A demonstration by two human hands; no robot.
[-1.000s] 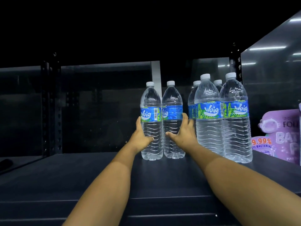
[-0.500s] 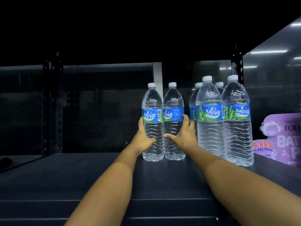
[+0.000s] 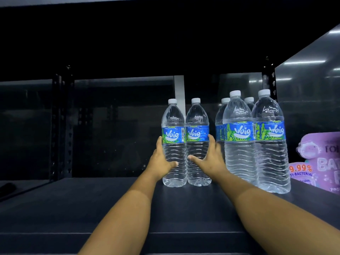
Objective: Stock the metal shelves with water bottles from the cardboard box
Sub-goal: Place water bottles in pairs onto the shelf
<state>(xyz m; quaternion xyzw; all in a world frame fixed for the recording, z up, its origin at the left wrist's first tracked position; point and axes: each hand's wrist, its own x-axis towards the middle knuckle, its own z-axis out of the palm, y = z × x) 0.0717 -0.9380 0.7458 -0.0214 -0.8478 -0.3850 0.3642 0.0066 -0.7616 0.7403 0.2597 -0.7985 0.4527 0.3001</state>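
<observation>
We have both hands on a pair of clear plastic water bottles with blue and green labels, standing upright and touching each other on the dark metal shelf (image 3: 110, 199). Our left hand (image 3: 161, 159) wraps the left bottle (image 3: 173, 144) below its label, thumb across the ribbed front and fingers round the far side. Our right hand (image 3: 211, 161) does the same on the right bottle (image 3: 197, 142), thumb pointing inward across the ribs.

Just to the right, apart from our pair, stands a group of four more of the same bottles (image 3: 239, 140), and beyond them a purple printed pack (image 3: 320, 162).

We judge these bottles full, so fairly heavy for their size, with thin walls that give under a squeeze. The ribbed waist below the label is the sensible hold: it is stiffer and less slippery than the smooth shoulder. We would slide them rather than lift, since tall bottles tip easily when pushed high.
</observation>
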